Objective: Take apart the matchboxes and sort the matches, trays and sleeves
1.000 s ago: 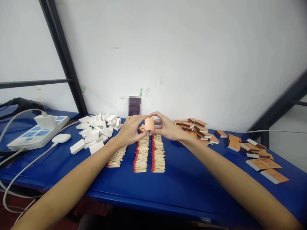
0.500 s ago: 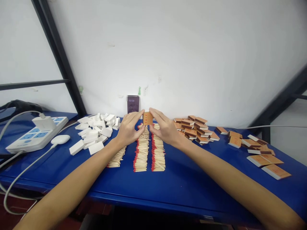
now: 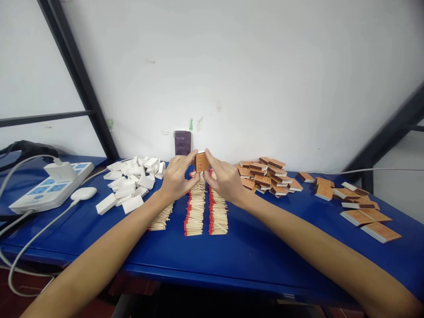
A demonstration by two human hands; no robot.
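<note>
Between my two hands is a small orange matchbox [image 3: 200,162] with printed characters, held upright above the table, a bit of white showing at its top. The thumb and fingers of my left hand [image 3: 178,179] grip its left side. My right hand [image 3: 225,180] pinches the right side the same way. Below them lie long rows of red-tipped matches [image 3: 218,216], partly covered by my hands. To the left is a heap of white inner trays [image 3: 132,181]. On the right a pile of orange matchboxes [image 3: 268,174] lies near my right forearm.
More matchboxes [image 3: 361,207] are scattered at the far right. At the left are a power strip [image 3: 49,187] with a charger, and a white puck [image 3: 83,193] on a cable. A phone [image 3: 183,143] leans against the wall. Dark metal posts [image 3: 71,66] frame the blue table [image 3: 251,265].
The matchbox has turned slightly in my fingers, so more of its side edge shows. Both hands stay in nearly the same place, and the view has shifted a little.
</note>
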